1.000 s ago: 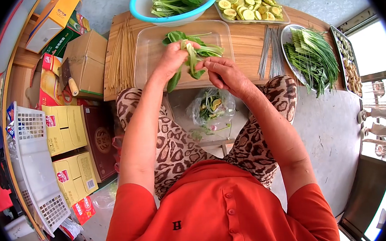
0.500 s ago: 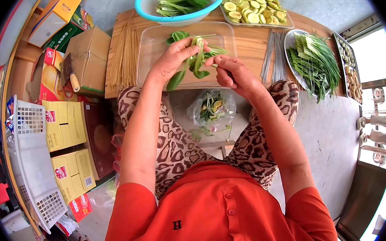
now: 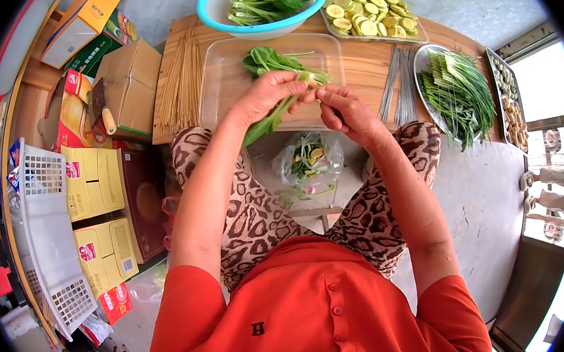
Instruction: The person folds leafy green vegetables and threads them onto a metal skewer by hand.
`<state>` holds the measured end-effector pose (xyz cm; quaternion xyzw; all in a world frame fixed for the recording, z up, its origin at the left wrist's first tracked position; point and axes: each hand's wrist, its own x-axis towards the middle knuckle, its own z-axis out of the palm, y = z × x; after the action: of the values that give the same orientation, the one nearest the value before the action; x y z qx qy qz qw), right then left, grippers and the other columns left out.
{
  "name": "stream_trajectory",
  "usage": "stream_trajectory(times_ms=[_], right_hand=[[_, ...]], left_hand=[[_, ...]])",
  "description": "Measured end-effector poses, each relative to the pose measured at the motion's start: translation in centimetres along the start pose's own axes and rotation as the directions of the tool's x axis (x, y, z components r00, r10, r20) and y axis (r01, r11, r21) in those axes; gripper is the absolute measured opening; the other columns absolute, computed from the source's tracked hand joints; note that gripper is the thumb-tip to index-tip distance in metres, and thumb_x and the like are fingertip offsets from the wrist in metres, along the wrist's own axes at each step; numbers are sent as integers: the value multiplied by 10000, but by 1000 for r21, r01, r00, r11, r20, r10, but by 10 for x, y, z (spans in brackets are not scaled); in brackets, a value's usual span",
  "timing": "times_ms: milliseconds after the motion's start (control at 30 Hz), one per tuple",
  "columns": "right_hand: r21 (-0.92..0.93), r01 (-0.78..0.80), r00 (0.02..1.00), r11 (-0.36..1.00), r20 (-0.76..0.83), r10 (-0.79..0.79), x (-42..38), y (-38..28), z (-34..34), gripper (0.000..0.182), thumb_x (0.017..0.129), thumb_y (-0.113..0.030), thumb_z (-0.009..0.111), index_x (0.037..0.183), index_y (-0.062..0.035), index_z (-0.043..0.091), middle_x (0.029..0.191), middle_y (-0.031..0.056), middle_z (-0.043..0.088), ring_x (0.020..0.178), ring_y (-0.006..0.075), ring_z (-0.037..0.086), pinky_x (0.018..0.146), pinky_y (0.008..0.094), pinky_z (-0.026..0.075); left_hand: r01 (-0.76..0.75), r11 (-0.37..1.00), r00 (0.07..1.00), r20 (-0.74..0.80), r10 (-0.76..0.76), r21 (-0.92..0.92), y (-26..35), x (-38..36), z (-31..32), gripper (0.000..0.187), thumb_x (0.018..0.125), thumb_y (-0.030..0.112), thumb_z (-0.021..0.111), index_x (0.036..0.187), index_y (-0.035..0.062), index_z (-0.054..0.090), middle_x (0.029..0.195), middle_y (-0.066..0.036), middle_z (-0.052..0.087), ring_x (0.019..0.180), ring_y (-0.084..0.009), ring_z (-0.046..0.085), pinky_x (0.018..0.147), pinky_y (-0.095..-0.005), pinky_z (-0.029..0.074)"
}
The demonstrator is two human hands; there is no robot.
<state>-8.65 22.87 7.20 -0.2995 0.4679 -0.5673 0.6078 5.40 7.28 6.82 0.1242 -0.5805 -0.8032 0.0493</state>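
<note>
My left hand (image 3: 275, 95) is closed around a leafy green (image 3: 263, 129), its leaves hanging down to the left past the table edge and its pale stem end pointing right. At that stem end, my right hand (image 3: 346, 108) pinches with thumb and forefinger. Something small and dark shows in the right palm, too hidden to name. Below and behind the hands is a clear plastic tray (image 3: 219, 67), with more leafy greens (image 3: 270, 61) lying in it.
A blue-rimmed basin (image 3: 204, 12) of greens and a tray of sliced zucchini (image 3: 368, 15) stand at the back. Bamboo skewers (image 3: 180, 84) lie left, metal skewers (image 3: 398, 85) right, beside a plate of chives (image 3: 459, 93). A plastic bag of scraps (image 3: 311, 160) sits below, between the knees.
My left hand has shifted slightly right and down, turning the leafy green so its stem end faces right. My right hand has moved in to meet the stem.
</note>
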Motion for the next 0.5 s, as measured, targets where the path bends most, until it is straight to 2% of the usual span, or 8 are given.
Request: stream_trajectory(times_ms=[100,133,167,233,300,367,467,500], right_hand=[[-30,2,999,1000,-40,-3,-1,2,-1,264,982,-211,434,985,-13,610,477,-15,412,381,65,295,388,211,230],[-35,-18,998,999,-53,16,-4,1,-1,263,982,-211,435,985,-15,610,482,-15,415,384,65,298,389,210,229],[-40,-36,997,999,-66,33,-5,-2,-3,261,981,-212,436,985,-17,610,487,-16,419,387,64,302,390,209,229],[-32,4,997,999,-74,-6,-9,-9,-9,264,982,-215,436,984,-16,610,490,-17,417,393,64,305,393,207,230],[-18,44,995,999,-90,-45,-13,-15,-18,267,982,-219,436,983,-16,610,493,-19,415,399,63,307,396,206,231],[67,157,977,985,-159,-144,-17,-20,-26,269,985,-220,433,1000,-12,602,490,-23,402,411,61,305,401,202,229],[99,216,963,971,-185,-195,-23,-31,-32,274,992,-217,418,1036,-3,585,493,-27,390,413,63,287,424,209,239],[109,235,955,966,-209,-209,-26,-35,-34,275,994,-213,414,1045,0,580,496,-28,391,413,64,282,432,211,243]], left_hand=[[3,1000,994,113,-3,5,-14,5,-1,299,922,231,597,1099,-10,606,882,-27,625,782,-103,570,702,-224,468],[-81,991,992,103,70,105,-16,7,-2,325,928,248,590,1138,0,602,962,-39,633,892,-117,590,801,-236,462],[-84,990,992,102,73,109,-16,8,-6,325,928,248,590,1138,0,602,962,-39,633,892,-117,590,801,-236,462],[-178,964,968,-142,207,196,-7,4,-7,350,933,271,584,1173,16,595,1031,-45,635,984,-122,591,863,-250,448],[-136,975,934,-305,184,174,-9,10,-35,331,941,256,569,1184,32,592,1076,-44,635,977,-119,607,853,-257,460],[-65,964,874,-452,180,258,-10,13,-50,268,940,215,564,1120,26,620,1073,-44,637,934,-111,619,803,-270,482],[57,881,879,-442,178,469,-21,23,-63,196,904,149,591,1056,40,647,1012,-53,647,886,-136,635,754,-293,496],[60,880,882,-438,175,472,-22,26,-62,196,904,149,591,1056,40,647,1012,-53,647,886,-136,635,754,-293,496]])
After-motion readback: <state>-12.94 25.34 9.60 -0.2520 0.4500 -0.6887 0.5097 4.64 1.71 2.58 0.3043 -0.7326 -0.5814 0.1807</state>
